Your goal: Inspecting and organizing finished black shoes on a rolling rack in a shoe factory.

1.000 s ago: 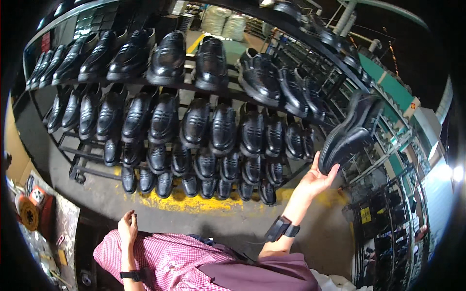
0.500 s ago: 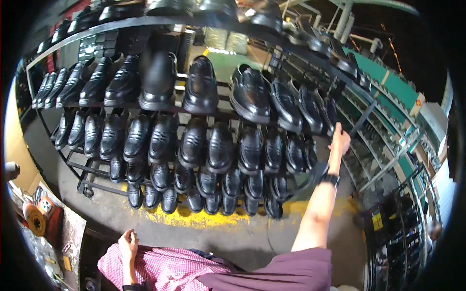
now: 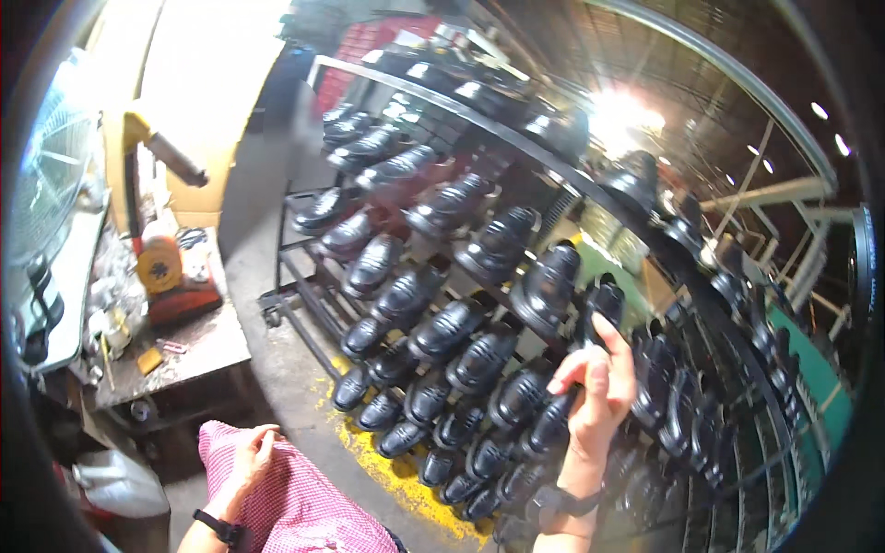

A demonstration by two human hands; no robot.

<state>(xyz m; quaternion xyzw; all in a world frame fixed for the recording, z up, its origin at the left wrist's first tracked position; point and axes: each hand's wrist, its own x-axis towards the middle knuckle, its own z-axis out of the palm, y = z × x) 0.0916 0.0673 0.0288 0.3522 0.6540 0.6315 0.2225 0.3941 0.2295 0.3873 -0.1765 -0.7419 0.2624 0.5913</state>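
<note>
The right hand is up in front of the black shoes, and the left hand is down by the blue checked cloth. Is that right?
Not quite: the checked cloth is pink, not blue, as the head view shows. The left hand is down by it, and the right hand is up in front of the black shoes.

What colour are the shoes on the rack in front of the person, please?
The shoes are shiny black, seen best in the head view.
</note>
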